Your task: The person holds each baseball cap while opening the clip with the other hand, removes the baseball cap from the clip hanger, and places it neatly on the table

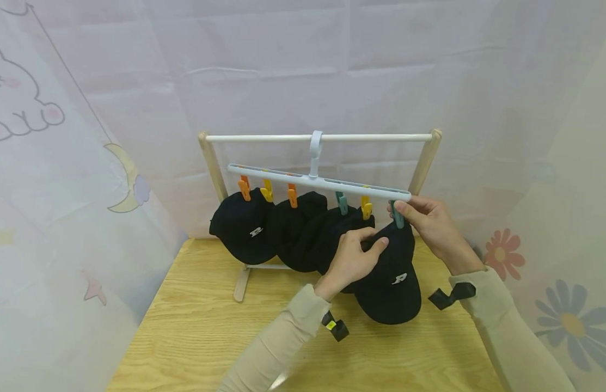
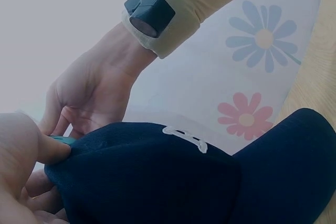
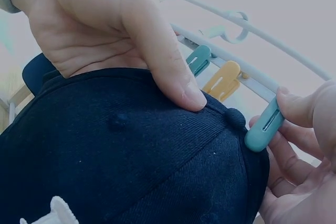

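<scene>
My left hand [image 1: 353,260] grips a black cap [image 1: 387,296] by its crown, thumb on the outside and fingers behind the fabric. This cap hangs brim down, with a white letter on its front. At the right end of a pale blue clip hanger [image 1: 278,175], my right hand [image 1: 437,231] pinches a teal clip [image 3: 264,125] between thumb and fingers. The clip's lower end lies at the cap's edge, beside the top button [image 3: 234,118]. More black caps [image 1: 239,228] hang to the left under orange, yellow and teal clips. The hanger tilts down to the right.
By its hook [image 1: 315,146], the hanger hangs from the white top bar [image 1: 381,138] of a small rack with wooden legs [image 1: 241,284]. The rack stands on a wood-grain table [image 1: 185,326]. Pale printed fabric [image 1: 283,65] forms the back and sides.
</scene>
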`<state>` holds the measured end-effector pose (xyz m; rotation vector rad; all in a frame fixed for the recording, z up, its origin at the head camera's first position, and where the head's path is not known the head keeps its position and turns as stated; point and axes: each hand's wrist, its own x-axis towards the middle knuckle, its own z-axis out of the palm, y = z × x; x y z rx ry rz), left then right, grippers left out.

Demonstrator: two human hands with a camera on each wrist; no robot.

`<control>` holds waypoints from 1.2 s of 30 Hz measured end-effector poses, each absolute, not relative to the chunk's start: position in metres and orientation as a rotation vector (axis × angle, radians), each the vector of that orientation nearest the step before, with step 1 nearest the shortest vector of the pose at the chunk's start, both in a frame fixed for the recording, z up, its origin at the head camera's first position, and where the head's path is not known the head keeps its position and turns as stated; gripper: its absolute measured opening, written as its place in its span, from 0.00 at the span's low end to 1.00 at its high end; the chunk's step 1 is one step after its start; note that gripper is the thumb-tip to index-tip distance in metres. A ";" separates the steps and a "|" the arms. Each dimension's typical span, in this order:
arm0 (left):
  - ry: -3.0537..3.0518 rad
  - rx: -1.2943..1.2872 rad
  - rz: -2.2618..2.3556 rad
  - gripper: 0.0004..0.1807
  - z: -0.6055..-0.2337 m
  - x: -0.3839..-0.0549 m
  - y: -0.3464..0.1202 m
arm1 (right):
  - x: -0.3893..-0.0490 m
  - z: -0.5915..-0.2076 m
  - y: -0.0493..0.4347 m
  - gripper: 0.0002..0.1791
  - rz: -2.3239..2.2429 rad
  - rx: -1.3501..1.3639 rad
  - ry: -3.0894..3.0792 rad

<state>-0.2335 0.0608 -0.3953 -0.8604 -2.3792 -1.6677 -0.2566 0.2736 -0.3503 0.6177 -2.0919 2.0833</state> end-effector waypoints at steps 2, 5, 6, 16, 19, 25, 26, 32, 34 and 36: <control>-2.379 -0.859 -1.670 0.13 -0.395 -0.234 0.061 | -0.257 -0.350 0.274 0.11 2.084 0.617 -2.086; -2.377 -0.857 -1.676 0.13 -0.396 -0.234 0.061 | -0.258 -0.351 0.273 0.12 2.083 0.616 -2.082; -2.376 -0.859 -1.679 0.13 -0.396 -0.234 0.061 | -0.258 -0.351 0.273 0.12 2.084 0.614 -2.080; -2.373 -0.900 -1.683 0.12 -0.400 -0.231 0.064 | -0.258 -0.350 0.276 0.11 2.108 0.607 -2.050; -2.376 -0.908 -1.682 0.12 -0.401 -0.230 0.065 | -0.257 -0.350 0.276 0.11 2.103 0.615 -2.043; -2.367 -0.913 -1.655 0.11 -0.404 -0.230 0.064 | -0.258 -0.349 0.275 0.12 2.107 0.630 -2.022; -2.365 -0.914 -1.653 0.11 -0.405 -0.230 0.064 | -0.258 -0.349 0.275 0.12 2.105 0.631 -2.022; -2.357 -0.918 -1.684 0.12 -0.408 -0.229 0.061 | -0.259 -0.350 0.277 0.12 2.101 0.647 -2.044; -2.352 -0.919 -1.700 0.12 -0.408 -0.228 0.060 | -0.259 -0.350 0.278 0.13 2.102 0.655 -2.052; -2.348 -0.922 -1.709 0.13 -0.409 -0.227 0.059 | -0.259 -0.351 0.279 0.13 2.105 0.658 -2.060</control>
